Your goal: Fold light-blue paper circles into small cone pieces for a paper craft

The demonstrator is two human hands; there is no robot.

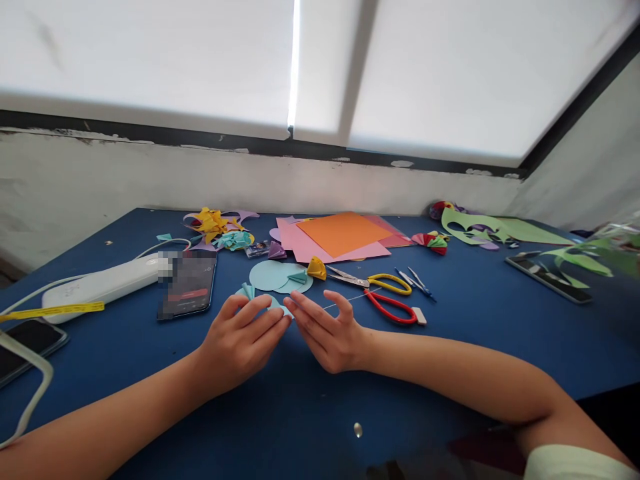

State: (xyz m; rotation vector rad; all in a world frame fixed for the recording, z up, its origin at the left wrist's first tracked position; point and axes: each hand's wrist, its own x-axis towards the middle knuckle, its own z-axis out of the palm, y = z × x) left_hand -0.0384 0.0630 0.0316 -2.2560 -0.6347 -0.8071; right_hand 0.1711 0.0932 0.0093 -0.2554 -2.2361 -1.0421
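My left hand (pixel 245 333) pinches a light blue folded paper piece (pixel 274 303), mostly hidden behind its fingers. The fingertips of my right hand (pixel 330 331) meet the paper's right edge, closed on something too small or hidden to make out; its little finger is raised. From behind that hand a thin white thread (pixel 345 302) runs toward the scissors (pixel 367 283), which lie open with one yellow and one red handle. Just beyond my hands are light blue paper circles (pixel 267 275), a small folded blue piece (pixel 299 277) and a folded yellow piece (pixel 317 268).
Orange (pixel 345 233) and pink sheets (pixel 310 250) lie at the back. A phone (pixel 189 287) and white power strip (pixel 110 283) are left; another phone (pixel 547 277) and green scraps (pixel 470 227) are right. Tweezers (pixel 417 283) and an eraser (pixel 419 316) lie by the scissors.
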